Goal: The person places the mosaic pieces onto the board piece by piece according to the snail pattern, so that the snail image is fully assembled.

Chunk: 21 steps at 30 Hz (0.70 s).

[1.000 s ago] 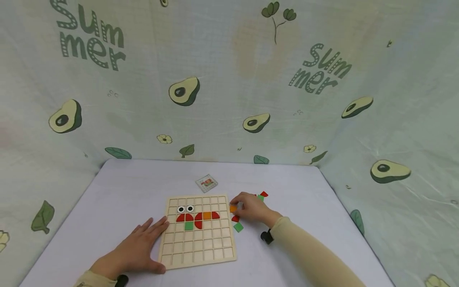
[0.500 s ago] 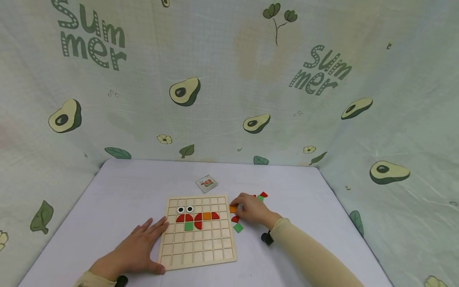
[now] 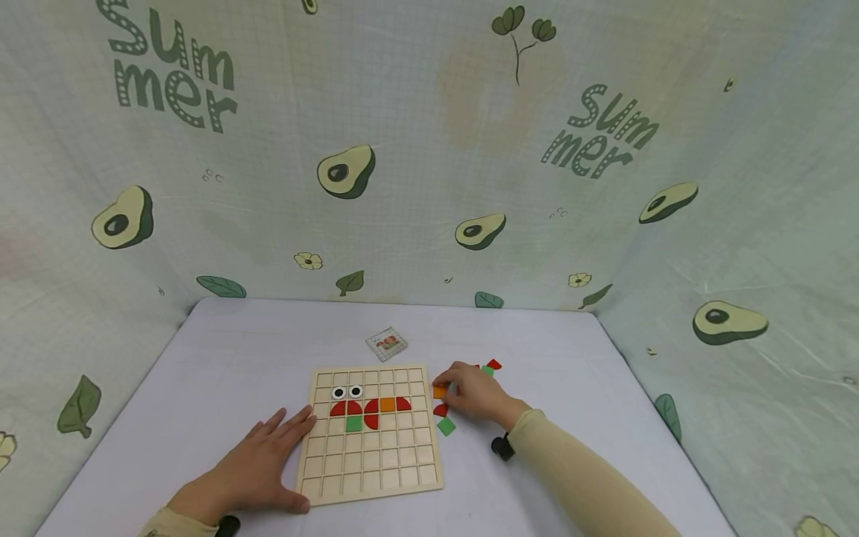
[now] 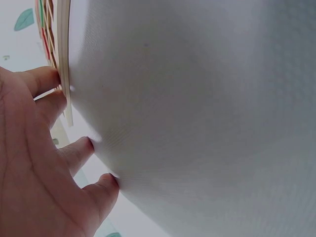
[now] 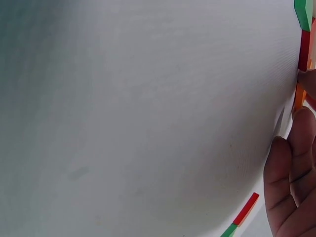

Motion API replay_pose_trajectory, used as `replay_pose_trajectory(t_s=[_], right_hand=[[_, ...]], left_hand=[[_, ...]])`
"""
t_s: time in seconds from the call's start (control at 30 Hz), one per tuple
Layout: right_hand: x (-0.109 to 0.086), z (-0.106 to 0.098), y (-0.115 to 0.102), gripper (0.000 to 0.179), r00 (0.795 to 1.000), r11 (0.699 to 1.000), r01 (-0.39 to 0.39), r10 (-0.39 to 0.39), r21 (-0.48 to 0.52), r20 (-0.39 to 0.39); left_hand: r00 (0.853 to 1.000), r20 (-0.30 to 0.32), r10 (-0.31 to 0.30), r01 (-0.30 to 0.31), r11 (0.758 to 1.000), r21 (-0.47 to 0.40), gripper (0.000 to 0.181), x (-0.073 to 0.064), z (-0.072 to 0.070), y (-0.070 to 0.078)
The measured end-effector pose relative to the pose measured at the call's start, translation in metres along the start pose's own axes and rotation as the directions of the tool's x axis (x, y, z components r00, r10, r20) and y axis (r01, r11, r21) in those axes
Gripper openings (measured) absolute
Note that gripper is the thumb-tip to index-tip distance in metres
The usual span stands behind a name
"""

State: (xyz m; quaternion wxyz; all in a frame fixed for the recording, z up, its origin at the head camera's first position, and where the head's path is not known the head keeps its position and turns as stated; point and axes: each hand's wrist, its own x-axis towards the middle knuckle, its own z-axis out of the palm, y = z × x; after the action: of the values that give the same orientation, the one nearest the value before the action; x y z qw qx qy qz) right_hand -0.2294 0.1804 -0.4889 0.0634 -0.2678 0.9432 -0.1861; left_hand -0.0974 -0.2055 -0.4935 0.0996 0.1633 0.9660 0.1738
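A square wooden grid board (image 3: pixel 389 462) lies on the table, with two eye tiles (image 3: pixel 347 391), several red quarter-round tiles (image 3: pixel 339 408), an orange square and a green square (image 3: pixel 353 424) set in its cells. My left hand (image 3: pixel 265 462) rests spread at the board's left edge, fingertips touching the rim and the table in the left wrist view. Just off the board's right edge, my right hand (image 3: pixel 473 391) pinches an orange square tile (image 3: pixel 439 391) between thumb and fingers. In the right wrist view this orange tile (image 5: pixel 299 96) shows between the fingertips, close over the table.
A small picture card (image 3: pixel 386 343) lies behind the board. Beside the right hand are a loose red quarter-round tile (image 3: pixel 441 410) and a green square tile (image 3: pixel 446 426). More red and green tiles (image 3: pixel 488 370) lie behind that hand. A patterned cloth (image 3: pixel 416 224) hangs behind the table.
The right hand, with the orange tile, has shifted very slightly to the right, away from the board's edge. The left hand and the board have stayed in place.
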Motion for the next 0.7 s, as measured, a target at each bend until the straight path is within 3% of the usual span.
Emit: replay_pose_trajectory(t_s=[0.7], right_hand=[[-0.011,-0.006,0.005,0.027,0.998,1.0,-0.003,0.003,-0.007,-0.057]], left_hand=[[1.0,-0.002,0.009,-0.009,1.0,-0.001,0.126,-0.002,-0.003,0.003]])
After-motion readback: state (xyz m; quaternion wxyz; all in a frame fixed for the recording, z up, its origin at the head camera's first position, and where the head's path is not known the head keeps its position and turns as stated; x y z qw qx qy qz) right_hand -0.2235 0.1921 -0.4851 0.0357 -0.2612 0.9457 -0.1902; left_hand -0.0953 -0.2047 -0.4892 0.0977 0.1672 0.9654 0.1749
